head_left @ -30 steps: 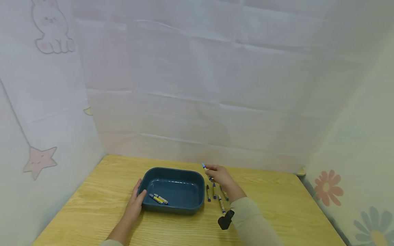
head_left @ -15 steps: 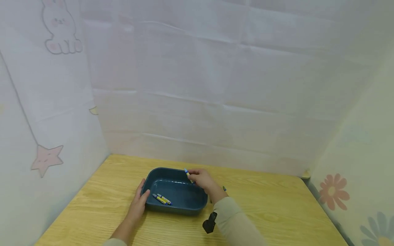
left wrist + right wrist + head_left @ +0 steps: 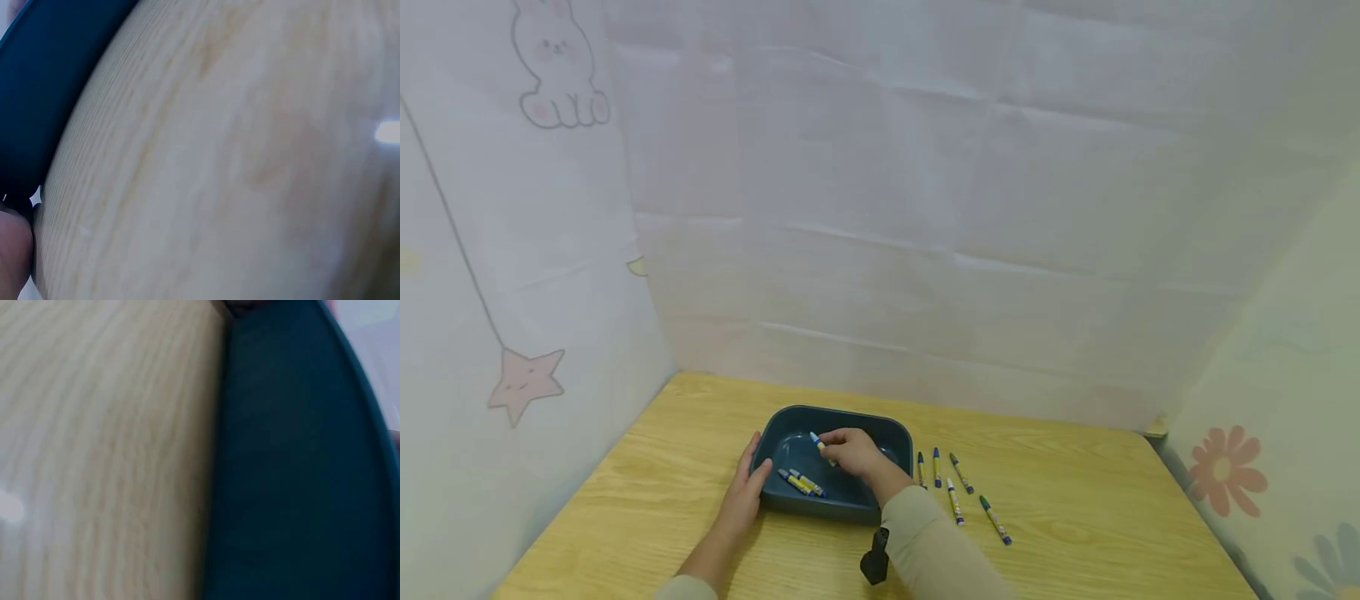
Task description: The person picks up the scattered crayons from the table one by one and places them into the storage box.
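Note:
A dark teal rectangular dish (image 3: 820,506) with rounded corners sits on the wooden table. My left hand (image 3: 742,498) holds its left end, thumb at the rim's near corner and fingers along the outer side. Inside the dish, my right hand (image 3: 853,454) pinches a light-blue-tipped crayon (image 3: 817,442) with a yellow wrapper, held tilted above the bottom. Two more crayons (image 3: 802,483) lie side by side in the dish's near left part. In the right wrist view the dish's outer wall (image 3: 300,462) fills the right side; the left wrist view also shows its wall (image 3: 50,81).
Several crayons lie on the table right of the dish, among them a white one (image 3: 954,502) and a green one (image 3: 995,520). A pale wrinkled sheet (image 3: 880,250) hangs behind the table (image 3: 1075,492). A black wrist camera (image 3: 875,560) hangs by my right sleeve.
My right hand has carried the light-blue-tipped crayon leftward from beside the dish to inside it. The crayons on the right have come back into sight. My left hand keeps its hold on the dish.

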`<state>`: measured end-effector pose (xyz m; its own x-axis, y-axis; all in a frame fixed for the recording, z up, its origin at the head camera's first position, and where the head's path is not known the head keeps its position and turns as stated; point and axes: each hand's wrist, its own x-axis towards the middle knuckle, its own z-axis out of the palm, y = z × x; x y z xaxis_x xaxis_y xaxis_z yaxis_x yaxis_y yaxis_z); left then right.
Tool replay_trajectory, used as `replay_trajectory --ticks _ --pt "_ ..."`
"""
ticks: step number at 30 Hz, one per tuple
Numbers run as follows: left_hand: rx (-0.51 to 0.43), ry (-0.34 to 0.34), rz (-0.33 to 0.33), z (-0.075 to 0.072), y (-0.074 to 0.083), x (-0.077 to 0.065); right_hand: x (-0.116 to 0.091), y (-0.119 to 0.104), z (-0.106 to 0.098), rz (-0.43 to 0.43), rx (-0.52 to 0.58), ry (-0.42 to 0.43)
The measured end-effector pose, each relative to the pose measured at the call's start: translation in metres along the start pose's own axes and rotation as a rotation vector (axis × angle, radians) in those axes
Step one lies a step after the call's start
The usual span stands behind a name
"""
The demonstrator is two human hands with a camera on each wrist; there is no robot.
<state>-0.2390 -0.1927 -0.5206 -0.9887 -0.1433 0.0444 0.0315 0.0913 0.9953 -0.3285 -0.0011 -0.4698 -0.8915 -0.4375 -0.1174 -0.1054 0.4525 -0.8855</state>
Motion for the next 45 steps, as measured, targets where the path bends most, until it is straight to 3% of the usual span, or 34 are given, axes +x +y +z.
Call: replay_trajectory --ticks 7,14,18,30,45 --pt "0.003 -0.023 -0.003 0.002 0.001 0.002 0.004 -0.002 0.019 -0.009 -0.084 -0.027" --pt "0.016 -0.018 0.01 0.003 0.002 0.002 0.007 0.0 0.031 -0.003 -0.279 -0.015" --pt "0.024 -0.012 0.01 0.004 0.003 0.003 0.007 0.0 0.035 -0.005 -0.309 -0.004" --pt "0.026 -0.02 0.013 0.005 0.002 0.002 0.0 -0.004 0.031 -0.012 -0.34 0.005" --pt "0.036 0.006 0.006 0.0 -0.002 0.001 -0.013 0.0 -0.008 -0.047 -0.182 -0.028"
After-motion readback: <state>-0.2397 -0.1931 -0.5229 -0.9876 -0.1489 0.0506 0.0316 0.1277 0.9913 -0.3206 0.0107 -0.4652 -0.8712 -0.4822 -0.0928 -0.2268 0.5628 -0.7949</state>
